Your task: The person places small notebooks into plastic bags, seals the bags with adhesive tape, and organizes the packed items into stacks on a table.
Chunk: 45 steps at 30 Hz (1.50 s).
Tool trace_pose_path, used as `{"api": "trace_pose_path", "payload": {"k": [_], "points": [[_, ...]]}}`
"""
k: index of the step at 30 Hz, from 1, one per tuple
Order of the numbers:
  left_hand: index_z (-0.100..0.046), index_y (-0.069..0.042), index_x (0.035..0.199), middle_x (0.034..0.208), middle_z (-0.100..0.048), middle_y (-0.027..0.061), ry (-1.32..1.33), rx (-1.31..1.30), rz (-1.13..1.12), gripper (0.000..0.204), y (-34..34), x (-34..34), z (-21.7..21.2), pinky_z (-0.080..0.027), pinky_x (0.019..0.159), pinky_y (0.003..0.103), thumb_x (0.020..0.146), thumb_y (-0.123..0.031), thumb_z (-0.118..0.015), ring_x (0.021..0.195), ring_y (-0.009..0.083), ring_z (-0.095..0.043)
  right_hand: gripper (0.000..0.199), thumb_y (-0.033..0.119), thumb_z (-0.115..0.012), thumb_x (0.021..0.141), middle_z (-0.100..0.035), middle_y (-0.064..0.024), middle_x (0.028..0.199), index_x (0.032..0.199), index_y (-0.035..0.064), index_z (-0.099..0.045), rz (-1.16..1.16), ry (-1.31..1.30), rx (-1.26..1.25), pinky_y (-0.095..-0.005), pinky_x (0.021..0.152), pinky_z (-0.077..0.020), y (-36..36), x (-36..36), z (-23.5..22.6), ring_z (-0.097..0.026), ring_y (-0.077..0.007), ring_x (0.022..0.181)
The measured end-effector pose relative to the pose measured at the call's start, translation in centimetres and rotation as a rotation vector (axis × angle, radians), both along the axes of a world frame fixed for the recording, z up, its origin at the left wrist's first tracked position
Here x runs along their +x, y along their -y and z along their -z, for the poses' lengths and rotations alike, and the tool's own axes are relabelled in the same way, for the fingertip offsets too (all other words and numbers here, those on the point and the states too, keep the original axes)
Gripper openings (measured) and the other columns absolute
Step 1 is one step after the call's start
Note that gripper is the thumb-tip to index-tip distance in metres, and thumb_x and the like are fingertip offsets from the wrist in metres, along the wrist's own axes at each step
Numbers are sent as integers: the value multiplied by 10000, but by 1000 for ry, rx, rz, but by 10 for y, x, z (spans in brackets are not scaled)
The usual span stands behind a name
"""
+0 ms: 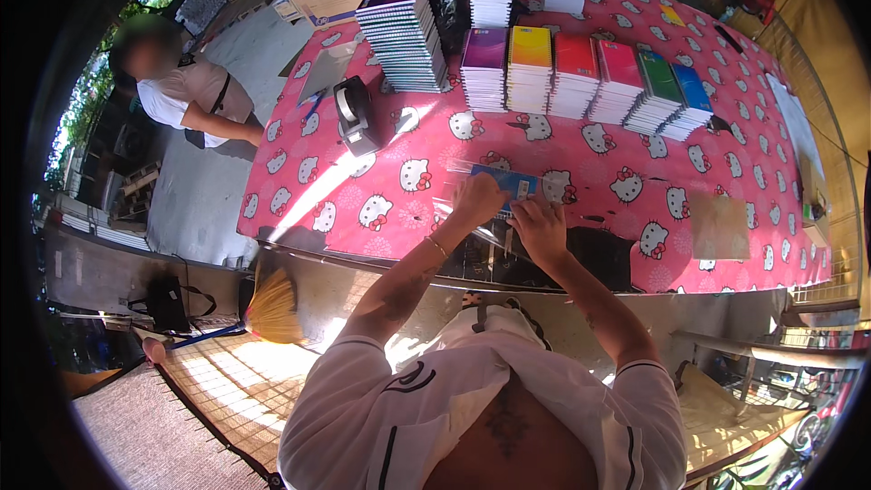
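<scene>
A blue notebook lies at the near side of the table, with shiny clear plastic about it. My left hand is closed over the notebook's left end, its fingers curled. At the lower right edge of the notebook, my right hand has its fingers bent and pressed onto it. The hands partly hide the notebook and the plastic. Beyond them stands a row of notebook stacks, among them purple, yellow, red and blue.
A black tape dispenser stands left of the hands on the pink patterned tablecloth. Behind it rises a tall notebook stack. A brown cardboard piece lies to the right. Another person stands at the left table edge; a broom is below.
</scene>
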State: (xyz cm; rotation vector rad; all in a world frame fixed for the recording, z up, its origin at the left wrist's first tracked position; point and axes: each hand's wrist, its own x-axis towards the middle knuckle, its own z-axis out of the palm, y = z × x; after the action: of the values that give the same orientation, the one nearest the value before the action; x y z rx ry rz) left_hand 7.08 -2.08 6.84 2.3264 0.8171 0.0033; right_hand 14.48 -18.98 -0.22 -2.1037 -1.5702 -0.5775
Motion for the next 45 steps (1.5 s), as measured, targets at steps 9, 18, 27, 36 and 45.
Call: {"api": "trace_pose_path", "payload": {"k": [9,18,27,36,45], "points": [[-623,-52,857,766,-679,142,85,405,46,449,14,-40,40,-488,733,500,868,-496,-691,779,363,-686,459,388,-727,830,-562,-39,1085,1206,135,-653,-12,-141,-52,-454,927,-391,0,-3,-19,-515,-253,1125],[-651,-104,1163,1150,-575,84,559,825,446,393,30,-36,56,-427,902,434,838,-310,-734,1044,270,-537,577,572,-483,979,-701,-126,1157,1238,90,-669,-194,-952,-543,-443,968,-427,-61,120,-32,-662,-314,1068],[-610,-13,1249,840,-685,202,585,50,-82,330,-37,-39,51,-523,680,375,930,35,-541,781,318,-693,796,675,-341,987,-681,-160,1203,1422,31,-511,-130,-1490,-352,-384,1006,-437,-33,109,-74,-680,-278,1057],[-628,-28,1220,872,-599,50,691,-180,-818,518,-254,-132,41,-527,789,423,815,-297,-806,845,216,-556,345,274,-753,820,-630,-27,1183,1127,141,-669,-355,-184,56,-436,970,-393,-39,31,-137,-564,-248,1110],[-677,-137,907,830,-686,-12,1100,-699,-838,110,-231,-82,72,-409,583,261,845,-85,-752,672,92,-576,401,299,-789,766,-672,-26,1067,1127,152,-691,-79,-117,-66,-434,980,-361,-58,1,-129,-613,-237,1037]]}}
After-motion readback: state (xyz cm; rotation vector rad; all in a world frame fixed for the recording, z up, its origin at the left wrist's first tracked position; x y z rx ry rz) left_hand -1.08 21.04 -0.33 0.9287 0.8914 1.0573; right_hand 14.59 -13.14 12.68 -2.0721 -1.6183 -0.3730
